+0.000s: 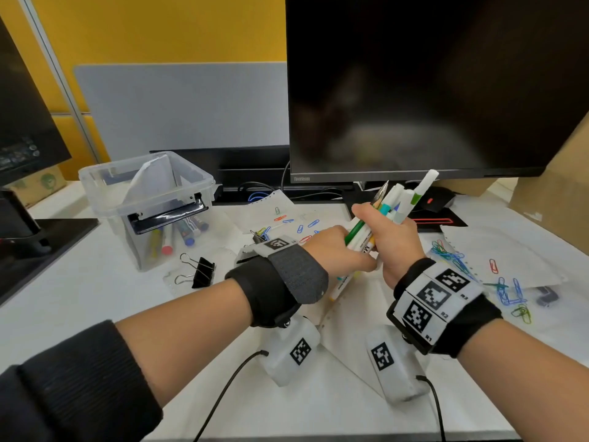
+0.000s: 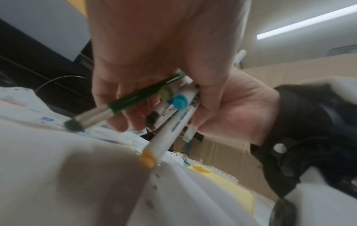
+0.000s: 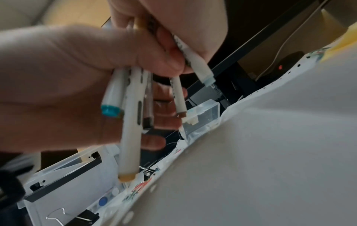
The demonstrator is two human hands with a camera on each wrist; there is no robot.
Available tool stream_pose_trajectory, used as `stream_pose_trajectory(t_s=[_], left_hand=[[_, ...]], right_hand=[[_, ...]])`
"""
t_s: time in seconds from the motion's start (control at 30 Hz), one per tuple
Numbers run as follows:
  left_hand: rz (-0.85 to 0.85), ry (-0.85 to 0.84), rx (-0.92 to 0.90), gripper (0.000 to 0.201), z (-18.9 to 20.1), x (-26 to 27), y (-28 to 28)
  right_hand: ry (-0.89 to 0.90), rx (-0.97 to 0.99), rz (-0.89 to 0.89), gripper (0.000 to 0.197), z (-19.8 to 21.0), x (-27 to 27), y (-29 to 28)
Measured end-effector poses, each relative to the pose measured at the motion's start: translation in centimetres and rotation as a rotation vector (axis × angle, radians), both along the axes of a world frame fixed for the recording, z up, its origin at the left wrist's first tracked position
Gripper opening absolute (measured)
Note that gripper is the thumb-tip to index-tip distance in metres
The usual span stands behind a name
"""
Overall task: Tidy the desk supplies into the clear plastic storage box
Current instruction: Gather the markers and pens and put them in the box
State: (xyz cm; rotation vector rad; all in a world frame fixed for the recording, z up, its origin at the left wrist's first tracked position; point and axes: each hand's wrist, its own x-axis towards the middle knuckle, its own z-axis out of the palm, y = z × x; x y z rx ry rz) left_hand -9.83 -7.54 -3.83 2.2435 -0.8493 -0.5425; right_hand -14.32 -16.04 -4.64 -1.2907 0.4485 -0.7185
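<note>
My right hand (image 1: 393, 240) grips a bundle of pens and markers (image 1: 395, 199) upright above the paper-strewn desk, right of centre. The bundle holds white markers, a green pencil (image 2: 135, 97) and a teal-capped marker (image 3: 111, 110). My left hand (image 1: 334, 250) curls round the bundle's lower ends, touching the right hand. A yellow-tipped marker (image 1: 339, 287) sticks out below both hands. The clear plastic storage box (image 1: 108, 202) stands open at the left, with several markers (image 1: 188, 232) inside.
A black binder clip (image 1: 200, 271) lies in front of the box. Coloured paper clips (image 1: 446, 253) are scattered over loose papers to the right and behind the hands. A dark monitor (image 1: 430, 90) stands behind, a mouse (image 1: 436, 199) under it, cardboard (image 1: 557, 193) at far right.
</note>
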Motion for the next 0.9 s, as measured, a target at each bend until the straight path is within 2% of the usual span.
stream_pose_trajectory(t_s=[0.07, 0.17, 0.27, 0.43, 0.63, 0.7, 0.8, 0.9], left_hand=[[0.017, 0.098, 0.018, 0.021, 0.0, 0.3, 0.3], [-0.04, 0.257, 0.056, 0.033, 0.3, 0.4, 0.7], [-0.107, 0.398, 0.066, 0.021, 0.7, 0.7, 1.4], [-0.092, 0.437, 0.095, 0.026, 0.5, 1.0, 2.1], [-0.097, 0.811, -0.041, 0.016, 0.6, 0.5, 1.9], [-0.085, 0.851, -0.109, 0.01, 0.4, 0.5, 1.7], [-0.031, 0.868, -0.197, 0.017, 0.2, 0.6, 1.4], [-0.039, 0.857, -0.225, 0.025, 0.4, 0.5, 1.1]], right_hand=[[-0.026, 0.017, 0.023, 0.016, 0.3, -0.1, 0.0], [-0.052, 0.046, 0.071, 0.016, 0.6, -0.5, 0.0], [-0.062, 0.062, 0.1, 0.017, 0.6, -0.8, -0.2], [-0.093, 0.113, 0.095, 0.016, 1.0, -1.0, -0.8], [-0.132, 0.262, 0.135, 0.03, 1.3, -1.3, -1.5], [-0.145, 0.254, 0.153, 0.037, 1.4, -1.6, -1.6], [-0.172, 0.243, 0.181, 0.047, 1.7, -2.0, -1.6], [-0.139, 0.234, 0.184, 0.035, 1.6, -2.0, -1.4]])
